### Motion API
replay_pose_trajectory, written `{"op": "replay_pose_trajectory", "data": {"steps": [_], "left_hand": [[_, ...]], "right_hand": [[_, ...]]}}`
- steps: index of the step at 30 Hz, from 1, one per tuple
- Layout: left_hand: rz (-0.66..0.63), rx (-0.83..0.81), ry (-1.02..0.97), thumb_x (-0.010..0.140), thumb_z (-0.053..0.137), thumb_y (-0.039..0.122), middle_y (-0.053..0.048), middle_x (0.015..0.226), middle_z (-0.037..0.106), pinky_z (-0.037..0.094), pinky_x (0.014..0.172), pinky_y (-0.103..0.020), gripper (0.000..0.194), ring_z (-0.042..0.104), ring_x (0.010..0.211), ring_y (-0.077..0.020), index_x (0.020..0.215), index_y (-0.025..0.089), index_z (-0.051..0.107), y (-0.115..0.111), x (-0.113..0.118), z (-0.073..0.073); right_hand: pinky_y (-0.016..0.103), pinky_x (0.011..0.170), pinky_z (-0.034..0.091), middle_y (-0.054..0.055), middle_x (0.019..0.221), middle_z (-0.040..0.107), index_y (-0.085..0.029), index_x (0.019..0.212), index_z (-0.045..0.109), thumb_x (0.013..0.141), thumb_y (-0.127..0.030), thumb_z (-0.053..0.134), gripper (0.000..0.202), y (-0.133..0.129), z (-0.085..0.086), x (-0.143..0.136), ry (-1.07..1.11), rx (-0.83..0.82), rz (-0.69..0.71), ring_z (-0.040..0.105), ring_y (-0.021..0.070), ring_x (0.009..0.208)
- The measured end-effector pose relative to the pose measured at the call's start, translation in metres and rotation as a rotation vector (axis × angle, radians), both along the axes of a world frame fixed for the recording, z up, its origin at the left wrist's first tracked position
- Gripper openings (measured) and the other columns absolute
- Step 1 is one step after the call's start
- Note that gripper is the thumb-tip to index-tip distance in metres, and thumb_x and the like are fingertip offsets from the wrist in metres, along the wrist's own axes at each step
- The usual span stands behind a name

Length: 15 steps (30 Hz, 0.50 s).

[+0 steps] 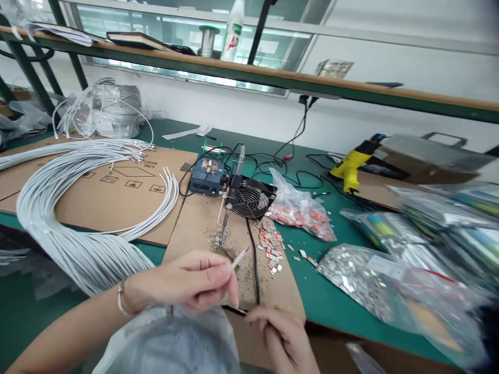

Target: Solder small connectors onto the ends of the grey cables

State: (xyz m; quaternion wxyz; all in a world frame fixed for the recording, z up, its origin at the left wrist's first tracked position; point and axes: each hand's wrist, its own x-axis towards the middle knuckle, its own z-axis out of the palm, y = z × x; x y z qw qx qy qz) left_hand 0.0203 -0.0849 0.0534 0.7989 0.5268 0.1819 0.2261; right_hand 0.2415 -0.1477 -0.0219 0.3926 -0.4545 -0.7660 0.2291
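Thin wire end held up near the soldering spot

The left hand (195,283) has its grip pinched shut on a thin white wire (239,258), whose reddish tip points up and away toward the soldering iron (225,218) just beyond the grip. The right hand (283,332) sits low and nearer the body, fingers curled down against the edge of the cardboard sheet (202,228); whether it pinches anything is blurred and cannot be told. It looks like the wire end is being readied for tinning or joining; bringing the tip to the iron would call for a steady, small reach forward. Small red-and-white connectors (271,246) lie scattered right of the grip, and cable bundles (78,244) curve to its left on the worktop (335,301).
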Motion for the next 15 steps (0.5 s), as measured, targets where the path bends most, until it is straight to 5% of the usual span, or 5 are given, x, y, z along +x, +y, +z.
{"op": "replay_pose_trajectory", "data": {"steps": [4,7,15], "left_hand": [[0.077,-0.136,0.036,0.087,0.044,0.046,0.008,0.044,0.04,0.017,0.029,-0.015,0.032,0.024,0.029,-0.0028,0.083,0.015,0.052,-0.028,0.0,-0.029],[0.136,-0.159,0.106,0.088,0.042,0.047,0.007,0.044,0.046,0.016,0.026,-0.013,0.033,0.03,0.026,-0.0026,0.085,0.015,0.05,-0.041,-0.01,-0.044],[0.14,-0.027,0.278,0.088,0.037,0.05,0.005,0.049,0.049,0.025,0.028,-0.011,0.039,0.036,0.028,-0.0025,0.091,0.014,0.051,-0.066,-0.026,-0.046]], "right_hand": [[0.026,0.063,0.046,0.003,0.079,0.062,-0.021,0.096,0.058,0.086,-0.014,0.042,0.02,0.001,0.005,-0.023,0.156,-0.067,0.006,0.059,0.0181,0.072],[0.028,0.066,0.046,0.005,0.085,0.062,-0.021,0.099,0.059,0.084,-0.018,0.052,0.017,0.003,0.011,-0.04,0.291,-0.119,0.081,0.057,0.018,0.073],[0.026,0.056,0.041,0.001,0.064,0.053,-0.018,0.077,0.062,0.078,-0.021,0.061,0.004,0.01,0.023,-0.066,0.507,-0.276,0.235,0.05,0.015,0.059]]}}
